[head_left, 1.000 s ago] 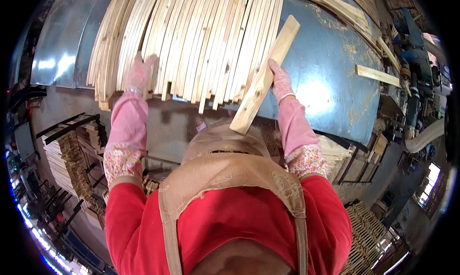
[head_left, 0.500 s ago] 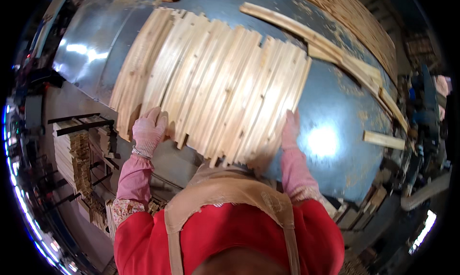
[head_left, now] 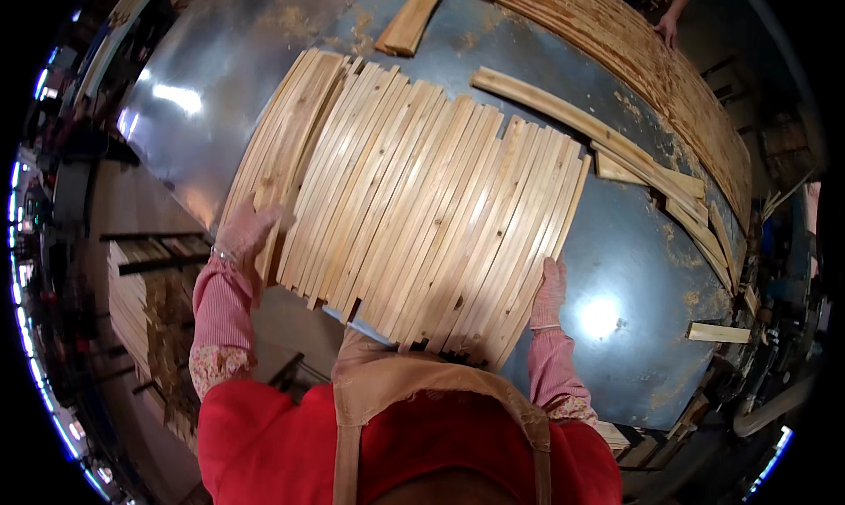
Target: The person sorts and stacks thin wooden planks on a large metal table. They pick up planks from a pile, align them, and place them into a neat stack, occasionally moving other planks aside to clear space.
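Observation:
A broad row of pale wooden strips lies side by side on the metal table, its near ends uneven and close to my apron. At its left, a narrower bundle of wooden strips stands a little apart, with a dark gap between them. My gloved left hand is closed on the near part of that bundle, thumb toward the gap. Along the right edge of the broad row, my gloved right hand rests with its fingers stretched out against the outermost strip. Its fingertips are partly hard to make out.
Loose wooden lengths lie beyond the row on the sawdust-strewn metal table. A short offcut sits at right. Brown boards line the far side, near another person's hand. Stacked wood stands on a rack at lower left.
My left hand has shifted left onto the separate bundle, and the gap beside the broad row looks wider. The view has moved, and another person's hand now shows at the far right.

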Motion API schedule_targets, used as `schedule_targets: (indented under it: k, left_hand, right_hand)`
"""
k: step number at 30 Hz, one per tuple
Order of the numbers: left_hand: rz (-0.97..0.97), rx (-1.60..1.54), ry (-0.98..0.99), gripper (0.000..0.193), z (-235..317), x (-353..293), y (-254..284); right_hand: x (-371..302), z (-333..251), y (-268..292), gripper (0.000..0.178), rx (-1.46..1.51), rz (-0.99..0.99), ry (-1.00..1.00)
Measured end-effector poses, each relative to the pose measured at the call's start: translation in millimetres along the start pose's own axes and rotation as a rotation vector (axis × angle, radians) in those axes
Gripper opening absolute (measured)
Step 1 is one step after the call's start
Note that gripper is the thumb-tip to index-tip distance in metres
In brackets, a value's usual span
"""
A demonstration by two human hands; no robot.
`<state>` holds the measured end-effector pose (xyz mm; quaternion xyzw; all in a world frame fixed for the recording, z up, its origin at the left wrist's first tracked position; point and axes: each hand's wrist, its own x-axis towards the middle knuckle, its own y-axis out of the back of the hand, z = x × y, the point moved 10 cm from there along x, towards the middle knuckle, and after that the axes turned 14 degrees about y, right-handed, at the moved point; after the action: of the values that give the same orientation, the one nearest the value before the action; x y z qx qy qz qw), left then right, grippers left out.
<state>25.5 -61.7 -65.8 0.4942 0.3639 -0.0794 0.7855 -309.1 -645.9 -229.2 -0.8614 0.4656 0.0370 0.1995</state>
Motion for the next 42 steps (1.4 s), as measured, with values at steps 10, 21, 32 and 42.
schedule_targets:
  k: [10,21,32,42]
  left_hand:
    - [0.151,-0.116,-0.186,0.101,-66.7,187.2,191.2]
    - [0.309,-0.078,-0.443,0.084,-48.8,185.8,257.8]
    - [0.393,0.222,-0.231,0.093,-48.9,193.4,256.8]
    - [0.800,0.174,-0.693,0.082,15.9,117.4,172.0]
  right_hand:
    - [-93.4,89.4,-303.3,0.063,-0.240,0.001,0.064]
    - [-171.3,131.9,-647.2,0.082,-0.448,-0.759,0.026]
    - [-190.0,220.6,-686.9,0.088,-0.843,-1.307,0.177]
    - [-162.5,131.7,-500.6,0.065,-0.913,-1.286,0.197]
